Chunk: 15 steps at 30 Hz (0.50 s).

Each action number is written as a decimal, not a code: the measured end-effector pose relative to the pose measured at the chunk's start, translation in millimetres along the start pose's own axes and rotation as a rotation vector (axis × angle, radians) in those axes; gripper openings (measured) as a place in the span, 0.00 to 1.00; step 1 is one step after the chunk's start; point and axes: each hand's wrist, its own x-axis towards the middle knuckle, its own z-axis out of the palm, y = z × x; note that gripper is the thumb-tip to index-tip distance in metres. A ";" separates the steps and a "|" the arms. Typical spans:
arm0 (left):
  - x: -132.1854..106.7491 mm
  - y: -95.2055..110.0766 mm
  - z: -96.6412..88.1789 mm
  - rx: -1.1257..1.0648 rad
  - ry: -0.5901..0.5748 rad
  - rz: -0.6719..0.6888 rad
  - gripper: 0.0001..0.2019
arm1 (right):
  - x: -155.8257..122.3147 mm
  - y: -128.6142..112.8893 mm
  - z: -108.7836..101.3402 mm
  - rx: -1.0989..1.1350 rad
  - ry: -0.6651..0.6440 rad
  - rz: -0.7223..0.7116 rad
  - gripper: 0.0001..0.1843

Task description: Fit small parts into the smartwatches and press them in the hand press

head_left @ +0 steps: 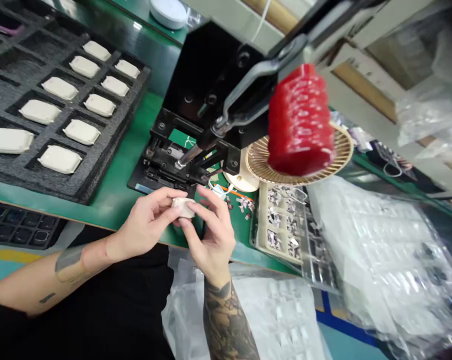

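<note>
Both forearms come in over the near edge of the green table [113,205]. Left forearm [57,280] lies low from the side, a strip of tape across it; tattooed right forearm [226,320] rises steeply from below. Left hand [145,225] and right hand [211,240] close together, fingers clamped from either side on a cream block [183,207], held just over the table's near edge, before a black hand press [207,100]. Matching blocks [59,159] sit in a black foam tray [109,167] toward the table's left side. Right of the hands: beige tray of small parts [280,222].
</note>
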 end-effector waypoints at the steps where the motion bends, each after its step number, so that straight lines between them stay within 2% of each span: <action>1: -0.5 0.1 1.2 0.008 0.013 0.002 0.13 | -0.2 0.0 -2.5 0.014 0.013 0.040 0.21; 4: -2.9 1.0 3.9 0.111 -0.034 0.068 0.10 | 0.4 4.0 -8.2 0.056 0.008 0.099 0.14; 6: -4.3 3.1 4.3 0.232 -0.071 0.151 0.14 | 1.4 6.6 -8.1 0.038 -0.015 0.053 0.08; 9: -6.6 10.0 2.2 0.359 -0.074 0.223 0.13 | 2.4 2.8 -7.6 -0.016 -0.011 -0.021 0.06; 13: -10.4 19.3 -9.3 0.288 -0.102 0.137 0.12 | 23.8 -12.5 -25.6 -0.209 -0.151 -0.156 0.05; 14: -10.6 20.3 -13.4 0.241 -0.099 0.095 0.15 | 36.9 -16.0 -32.6 -0.293 -0.106 -0.218 0.04; 15: -10.4 20.6 -17.6 0.186 -0.079 0.047 0.17 | 53.0 -18.9 -39.1 -0.358 0.003 -0.302 0.07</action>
